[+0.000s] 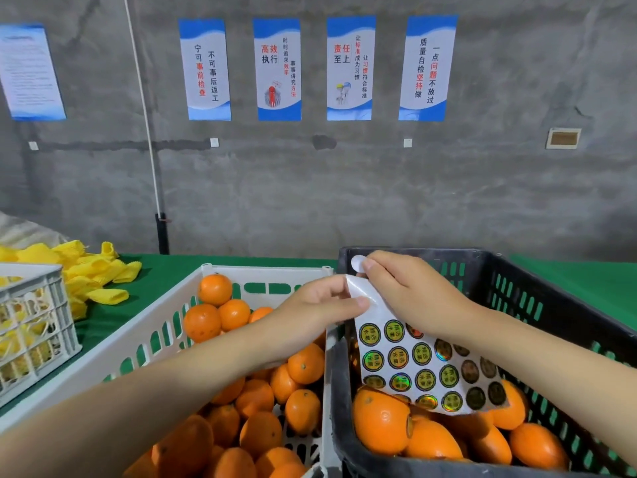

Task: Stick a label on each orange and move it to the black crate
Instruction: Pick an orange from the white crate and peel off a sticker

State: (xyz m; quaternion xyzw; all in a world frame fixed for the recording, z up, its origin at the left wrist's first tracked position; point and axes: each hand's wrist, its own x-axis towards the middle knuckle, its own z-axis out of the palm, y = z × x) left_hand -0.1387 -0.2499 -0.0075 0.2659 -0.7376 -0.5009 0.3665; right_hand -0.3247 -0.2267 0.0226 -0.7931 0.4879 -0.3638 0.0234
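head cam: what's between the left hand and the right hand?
The curled top edge of the label sheet, pinched by the left hand; the right hand pinches a peeled label above it. Head view.

Sticker sheet (413, 363), pinched at its top corner by the left hand (320, 305): smooth, glossy backing paper with white glare beside the thumb. The round stickers below the fingers are shiny foil, several with a rainbow sheen. Label (358, 263), at the fingertips of the right hand (410, 291): plain white back. Black crate (431, 254), behind both hands: moulded plastic, matt, rim scuffed and dusty grey. White crate (265, 270), left of the fingers: smooth plastic, faint sheen. Oranges (381, 420), below the fingers: finely dimpled peel, soft gloss. Table cover (172, 267), left of the fingers: green, matt, probably cloth. Net sleeves (100, 270), further left: yellow foam mesh. Wall (310, 201), beyond the fingers: rough bare concrete.
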